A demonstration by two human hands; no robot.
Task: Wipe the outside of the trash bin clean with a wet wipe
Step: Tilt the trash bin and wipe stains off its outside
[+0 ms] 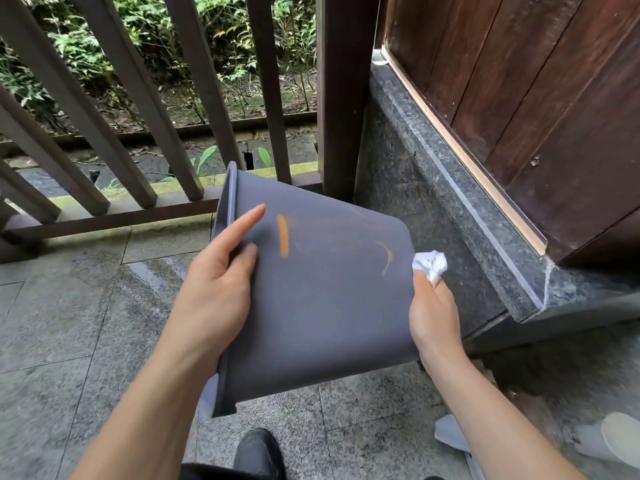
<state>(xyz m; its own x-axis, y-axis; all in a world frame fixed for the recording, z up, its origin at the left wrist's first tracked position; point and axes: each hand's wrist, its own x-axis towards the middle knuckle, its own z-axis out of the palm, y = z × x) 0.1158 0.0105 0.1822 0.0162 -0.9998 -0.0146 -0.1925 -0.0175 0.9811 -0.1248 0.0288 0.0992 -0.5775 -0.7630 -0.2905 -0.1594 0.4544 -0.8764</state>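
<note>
A grey plastic trash bin [322, 306] is held tipped on its side above the floor, its rim to the left and its base to the right. An orange streak [283, 235] and a thin orange arc [388, 256] mark its upper side. My left hand [218, 282] grips the bin near the rim, index finger stretched along the wall. My right hand [433, 317] is at the bin's base edge, pinching a crumpled white wet wipe [430, 265] that touches the corner of the bin.
A brown slatted railing [138, 133] stands behind the bin, with plants beyond. A dark granite step [450, 188] and a wooden door [536, 98] are on the right. Grey stone tiles [69, 323] cover the floor. My dark shoe [258, 452] is below the bin.
</note>
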